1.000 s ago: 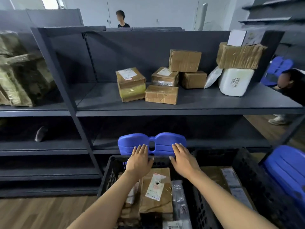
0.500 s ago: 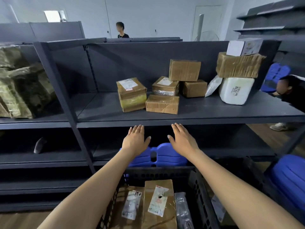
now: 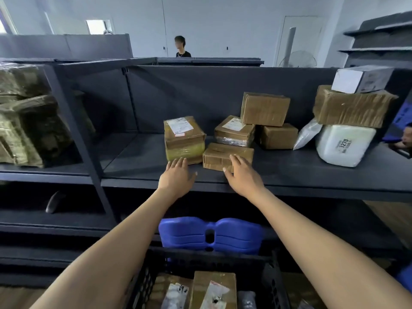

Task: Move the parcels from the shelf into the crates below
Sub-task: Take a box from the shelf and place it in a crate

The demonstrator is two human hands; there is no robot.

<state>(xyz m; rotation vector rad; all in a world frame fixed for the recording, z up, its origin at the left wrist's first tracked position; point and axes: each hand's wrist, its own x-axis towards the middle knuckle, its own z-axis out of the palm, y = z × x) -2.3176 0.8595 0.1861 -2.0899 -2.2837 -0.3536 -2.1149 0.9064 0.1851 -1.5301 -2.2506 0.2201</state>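
Both grips released: left grip [image 3: 176,177] touches yellow-taped parcel [image 3: 184,137], right grip [image 3: 243,175] rests on flat parcel [image 3: 223,153]. We count seven more parcels [image 3: 265,109] beyond them on the shelf [image 3: 289,172].

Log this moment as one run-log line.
left hand: open, at yellow-taped brown cardboard parcel | right hand: open, at flat brown cardboard parcel | grip: none

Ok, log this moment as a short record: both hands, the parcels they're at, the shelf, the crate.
left hand: open, fingertips at the lower front of the yellow-taped parcel
right hand: open, fingers over the front of the flat brown parcel
shelf: several more parcels, among them a white parcel marked 3270
crate: black, below the shelf, parcels inside
task state: neither parcel gripped or lifted
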